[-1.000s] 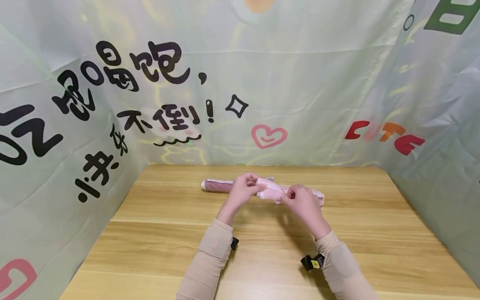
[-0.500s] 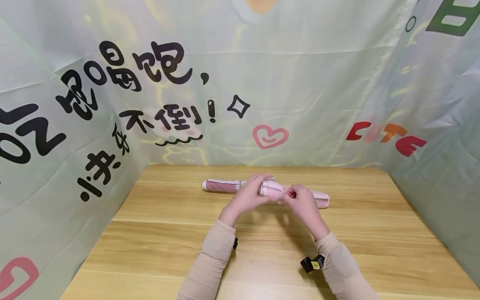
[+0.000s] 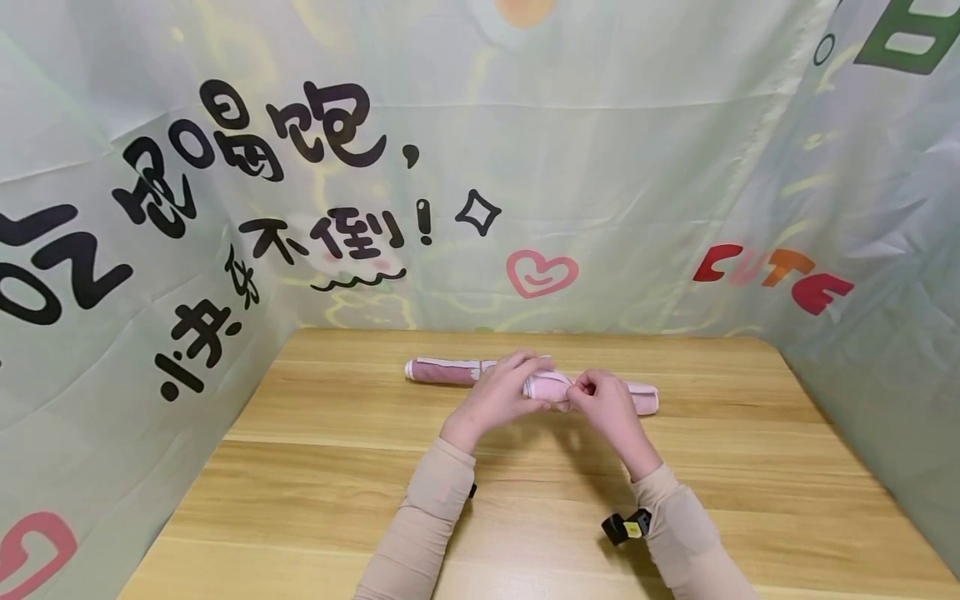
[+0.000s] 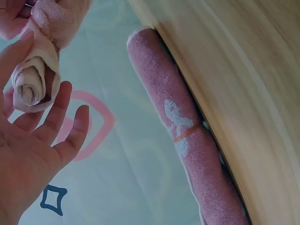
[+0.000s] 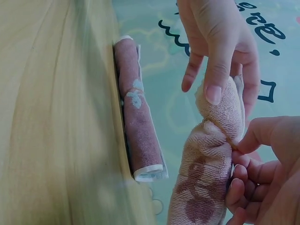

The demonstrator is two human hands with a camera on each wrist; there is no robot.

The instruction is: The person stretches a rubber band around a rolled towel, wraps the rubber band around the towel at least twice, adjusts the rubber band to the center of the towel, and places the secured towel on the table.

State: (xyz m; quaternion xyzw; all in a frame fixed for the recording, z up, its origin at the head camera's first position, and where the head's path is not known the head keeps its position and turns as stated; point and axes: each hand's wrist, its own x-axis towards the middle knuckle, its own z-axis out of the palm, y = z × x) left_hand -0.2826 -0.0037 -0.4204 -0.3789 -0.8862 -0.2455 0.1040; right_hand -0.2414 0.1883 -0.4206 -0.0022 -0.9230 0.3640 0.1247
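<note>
A light pink rolled towel [image 5: 199,159] is up off the table between both hands. My left hand [image 3: 495,396] holds its left end, thumb on one side and fingers round the other. My right hand [image 3: 609,410] pinches a thin rubber band [image 5: 219,128] that cinches the roll near that end. In the left wrist view, the roll's coiled end [image 4: 32,86] faces the left palm. Behind, a darker pink rolled towel [image 3: 442,372] lies on the table with a band [image 4: 185,134] round its middle; my left hand partly hides it in the head view.
The wooden table [image 3: 337,500] carries the dark roll near its back edge. A printed fabric curtain [image 3: 637,167] hangs behind and at both sides. A small black camera [image 3: 626,527] sits on the right wrist.
My left hand has shifted slightly right and from pinching by the band to holding round the towel's end. The right hand keeps pinching the band, almost in place.
</note>
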